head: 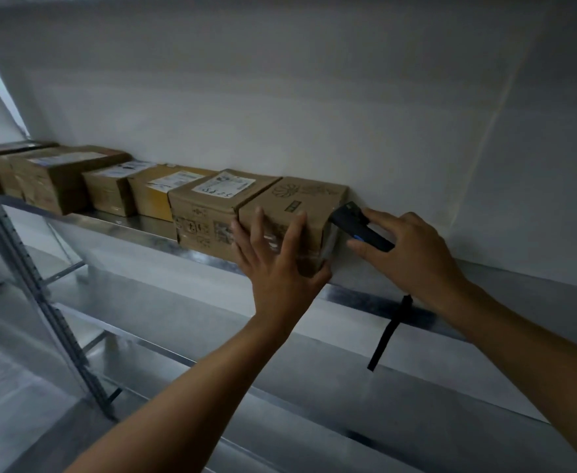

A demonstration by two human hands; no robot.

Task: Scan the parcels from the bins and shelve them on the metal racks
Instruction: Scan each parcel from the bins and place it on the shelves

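A row of brown cardboard parcels stands along the upper metal shelf (355, 295) against the white wall. The rightmost parcel (300, 203) bears a printed flower logo on top. My left hand (277, 268) presses flat against its front face, fingers spread and thumb at its lower right corner. My right hand (413, 254) holds a black handheld scanner (358, 227) with a blue button, its head touching the parcel's right end. A black wrist strap (388, 332) hangs from the scanner. Next to it on the left sits a parcel with a white label (225, 186).
Several more labelled parcels (61, 175) fill the shelf toward the left. A perforated grey upright (38, 298) carries the rack at the left. A lower metal shelf (314, 397) runs beneath. The upper shelf stretches bare to the right of the scanner.
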